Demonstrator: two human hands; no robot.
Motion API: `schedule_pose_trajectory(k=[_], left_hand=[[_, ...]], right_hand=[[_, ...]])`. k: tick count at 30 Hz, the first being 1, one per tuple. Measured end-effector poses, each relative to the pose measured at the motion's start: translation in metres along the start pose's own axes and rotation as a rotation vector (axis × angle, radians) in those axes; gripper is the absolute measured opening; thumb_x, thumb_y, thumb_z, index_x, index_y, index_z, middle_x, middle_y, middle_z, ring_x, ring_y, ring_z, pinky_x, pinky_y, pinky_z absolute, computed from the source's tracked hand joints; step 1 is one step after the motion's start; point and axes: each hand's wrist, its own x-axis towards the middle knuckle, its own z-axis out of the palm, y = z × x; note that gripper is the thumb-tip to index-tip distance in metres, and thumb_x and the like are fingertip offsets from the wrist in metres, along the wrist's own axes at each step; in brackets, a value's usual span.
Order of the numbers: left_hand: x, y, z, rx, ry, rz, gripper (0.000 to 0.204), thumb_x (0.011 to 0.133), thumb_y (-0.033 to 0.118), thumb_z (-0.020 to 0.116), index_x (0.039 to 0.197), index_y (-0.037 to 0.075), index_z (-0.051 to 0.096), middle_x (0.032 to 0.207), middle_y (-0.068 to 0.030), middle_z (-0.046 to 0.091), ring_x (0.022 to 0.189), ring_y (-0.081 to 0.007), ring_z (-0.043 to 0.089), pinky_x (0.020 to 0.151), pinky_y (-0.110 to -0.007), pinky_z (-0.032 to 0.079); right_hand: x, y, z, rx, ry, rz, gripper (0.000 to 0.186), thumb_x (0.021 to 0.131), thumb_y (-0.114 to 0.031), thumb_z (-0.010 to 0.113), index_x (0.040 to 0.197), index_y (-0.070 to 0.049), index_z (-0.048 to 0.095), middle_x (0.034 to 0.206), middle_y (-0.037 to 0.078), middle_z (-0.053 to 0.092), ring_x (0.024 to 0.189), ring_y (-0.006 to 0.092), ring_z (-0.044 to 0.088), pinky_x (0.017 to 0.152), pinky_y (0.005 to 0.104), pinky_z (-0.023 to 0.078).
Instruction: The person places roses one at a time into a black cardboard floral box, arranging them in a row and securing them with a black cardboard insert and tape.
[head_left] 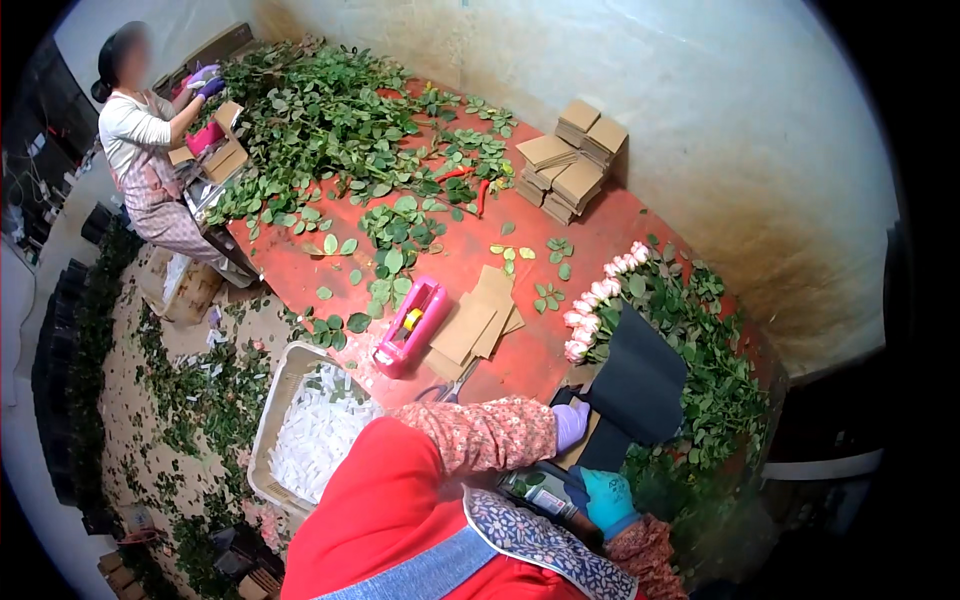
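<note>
Red tabletop [540,340] behind, bent left fingers [572,425] touch brown cardboard [578,449].

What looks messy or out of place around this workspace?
The floor stands out: loose leaves and white scraps lie scattered left of the crate, perhaps dropped waste. On the red table, the brown cardboard pieces beside the pink tape dispenser are fanned askew. Nothing looks clearly damaged.
</note>
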Motion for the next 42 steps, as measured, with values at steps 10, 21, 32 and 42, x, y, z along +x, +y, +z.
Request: schedule_pose_trajectory(k=[10, 21, 32, 42], left_hand=[[-0.010, -0.009, 0.001, 0.169, 0.200, -0.188, 0.021, 0.096, 0.027, 0.050, 0.106, 0.012, 0.061, 0.048, -0.0115, 0.051, 0.039, -0.0304, 0.051, 0.038, -0.048, 0.034], [0.043, -0.007, -0.154, -0.038, -0.151, 0.354, 0.021, 0.073, 0.021, 0.070, 0.088, 0.008, 0.066, 0.088, -0.0100, 0.062, 0.081, -0.0288, 0.060, 0.066, -0.042, 0.050], [0.021, -0.027, -0.125, 0.057, -0.196, 0.380, 0.026, 0.081, 0.020, 0.067, 0.104, 0.009, 0.064, 0.100, -0.0095, 0.062, 0.091, -0.0266, 0.061, 0.078, -0.039, 0.051], [-0.004, -0.052, -0.092, 0.116, -0.410, 0.355, 0.037, 0.104, 0.023, 0.038, 0.136, 0.004, 0.044, 0.130, -0.0108, 0.051, 0.121, -0.0225, 0.050, 0.108, -0.037, 0.041]], right_hand=[[0.007, 0.027, 0.006, 0.749, -0.081, 0.080, 0.040, 0.094, -0.018, 0.063, 0.131, -0.004, 0.059, 0.106, 0.014, 0.070, 0.093, 0.0238, 0.068, 0.085, 0.0375, 0.053], [0.043, 0.081, -0.037, 0.519, 0.378, -0.261, 0.028, 0.092, -0.029, 0.063, 0.110, -0.007, 0.064, 0.101, 0.017, 0.067, 0.089, 0.0357, 0.065, 0.078, 0.0443, 0.051], [0.060, 0.180, -0.136, 0.228, 0.472, -0.015, 0.046, 0.081, -0.019, 0.070, 0.123, -0.004, 0.059, 0.120, 0.017, 0.063, 0.112, 0.0321, 0.060, 0.093, 0.0426, 0.048], [0.099, 0.250, -0.094, -0.656, -0.036, 0.146, 0.087, 0.081, -0.015, 0.063, 0.157, -0.011, 0.020, 0.158, 0.015, 0.031, 0.146, 0.0343, 0.029, 0.119, 0.0544, 0.018]])
